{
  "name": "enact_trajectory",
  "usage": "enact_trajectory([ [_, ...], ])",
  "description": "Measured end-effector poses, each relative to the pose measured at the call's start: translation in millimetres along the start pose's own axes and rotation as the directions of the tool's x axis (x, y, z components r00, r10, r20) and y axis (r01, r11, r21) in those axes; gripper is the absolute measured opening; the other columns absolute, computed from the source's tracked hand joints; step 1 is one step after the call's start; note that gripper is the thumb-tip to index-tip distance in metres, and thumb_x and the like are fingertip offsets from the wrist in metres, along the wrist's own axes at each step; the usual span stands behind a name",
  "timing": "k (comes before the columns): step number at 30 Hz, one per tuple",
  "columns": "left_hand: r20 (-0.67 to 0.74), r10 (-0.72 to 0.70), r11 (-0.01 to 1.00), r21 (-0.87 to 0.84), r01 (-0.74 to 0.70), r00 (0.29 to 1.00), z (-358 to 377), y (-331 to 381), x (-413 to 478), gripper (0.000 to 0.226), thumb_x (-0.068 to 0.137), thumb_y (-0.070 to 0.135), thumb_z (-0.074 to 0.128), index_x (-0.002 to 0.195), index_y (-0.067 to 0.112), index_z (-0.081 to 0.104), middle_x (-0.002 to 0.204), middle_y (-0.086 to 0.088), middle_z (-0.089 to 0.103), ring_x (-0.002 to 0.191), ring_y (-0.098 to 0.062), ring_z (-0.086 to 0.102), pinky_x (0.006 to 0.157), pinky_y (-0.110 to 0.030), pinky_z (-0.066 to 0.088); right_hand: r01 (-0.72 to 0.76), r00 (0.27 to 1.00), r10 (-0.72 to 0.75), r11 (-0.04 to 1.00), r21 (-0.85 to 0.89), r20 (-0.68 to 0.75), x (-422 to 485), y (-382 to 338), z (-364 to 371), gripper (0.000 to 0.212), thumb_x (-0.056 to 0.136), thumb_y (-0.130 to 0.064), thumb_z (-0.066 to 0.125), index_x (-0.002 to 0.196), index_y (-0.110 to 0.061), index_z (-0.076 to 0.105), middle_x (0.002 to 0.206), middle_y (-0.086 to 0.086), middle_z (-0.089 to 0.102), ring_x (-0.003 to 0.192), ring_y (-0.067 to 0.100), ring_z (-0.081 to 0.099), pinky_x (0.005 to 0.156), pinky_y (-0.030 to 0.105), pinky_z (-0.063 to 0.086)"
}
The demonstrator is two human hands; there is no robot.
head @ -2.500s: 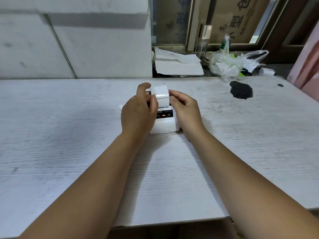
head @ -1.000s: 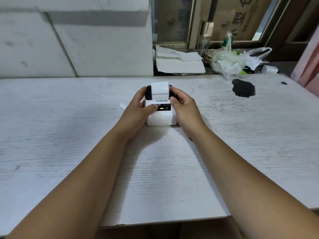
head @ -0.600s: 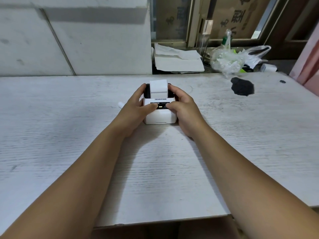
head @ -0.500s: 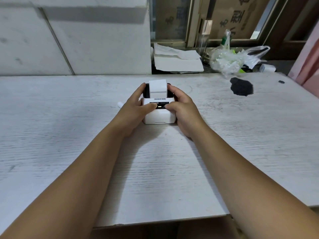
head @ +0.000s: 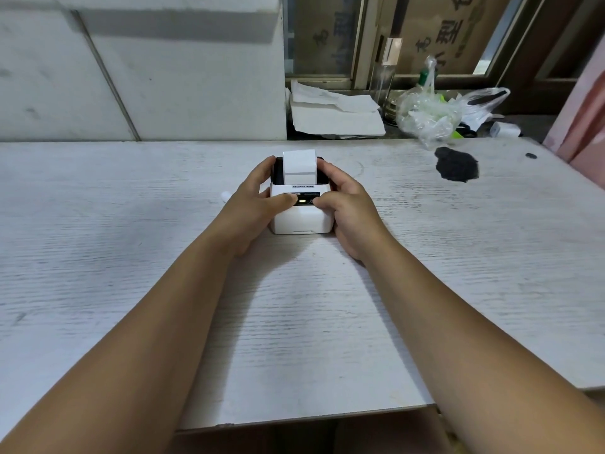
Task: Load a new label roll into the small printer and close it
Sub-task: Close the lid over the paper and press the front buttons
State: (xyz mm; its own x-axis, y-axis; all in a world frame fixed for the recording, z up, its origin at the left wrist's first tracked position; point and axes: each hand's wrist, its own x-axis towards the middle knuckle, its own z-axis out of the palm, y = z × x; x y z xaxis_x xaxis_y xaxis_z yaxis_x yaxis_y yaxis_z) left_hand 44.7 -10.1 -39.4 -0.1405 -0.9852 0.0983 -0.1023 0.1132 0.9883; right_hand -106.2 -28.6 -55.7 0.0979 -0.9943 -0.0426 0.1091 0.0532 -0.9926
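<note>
Currently both hands clasp the printer (head: pixel 299 213): left hand (head: pixel 253 204) and right hand (head: pixel 348 204) flank it, thumbs on top. Light, rigid; hold its sides. Labels (head: pixel 299 167) above look flimsy.

Looks like a back room or storeroom of a small shop or workshop, not a tidy office. Plain white wood-grain table (head: pixel 458 273) with a dark stain (head: pixel 456 164) near the far right corner, pushed against a bare white panelled wall (head: pixel 163 93). Behind it a window sill (head: pixel 409 134) cluttered with loose papers (head: pixel 334 113), a crumpled clear plastic bag (head: pixel 432 113) and a tall glass bottle (head: pixel 386 77). Brown cardboard cartons (head: pixel 442 31) printed with Chinese characters stacked beyond the window frame.
</note>
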Motion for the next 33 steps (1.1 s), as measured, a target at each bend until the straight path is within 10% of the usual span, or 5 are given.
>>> enact_trajectory([
  [15,-0.044,0.045,0.974,0.223,-0.034,0.998,7,-5,-6,0.048,0.091,0.01,0.048,0.134,0.031,0.047,0.125,0.013,0.064,0.115,-0.01,0.061,0.099,-0.031,0.046,-0.013,1.0,0.013,1.0,0.019,0.027,0,-1,-1,0.074,0.061,-0.002,0.049,0.131,-0.025,0.057,0.13,0.011,0.063,0.111,0.031,0.063,0.094,0.047,0.05],
  [33,-0.088,-0.024,0.994,0.108,0.033,0.996,14,-2,-2,0.052,0.091,0.0,0.044,0.133,0.03,0.05,0.124,0.013,0.063,0.113,-0.006,0.058,0.094,-0.019,0.043,0.009,1.0,-0.009,1.0,0.009,-0.01,-1,0,1,0.075,0.06,-0.002,0.049,0.131,-0.023,0.057,0.134,0.006,0.06,0.122,0.029,0.058,0.104,0.049,0.046],
])
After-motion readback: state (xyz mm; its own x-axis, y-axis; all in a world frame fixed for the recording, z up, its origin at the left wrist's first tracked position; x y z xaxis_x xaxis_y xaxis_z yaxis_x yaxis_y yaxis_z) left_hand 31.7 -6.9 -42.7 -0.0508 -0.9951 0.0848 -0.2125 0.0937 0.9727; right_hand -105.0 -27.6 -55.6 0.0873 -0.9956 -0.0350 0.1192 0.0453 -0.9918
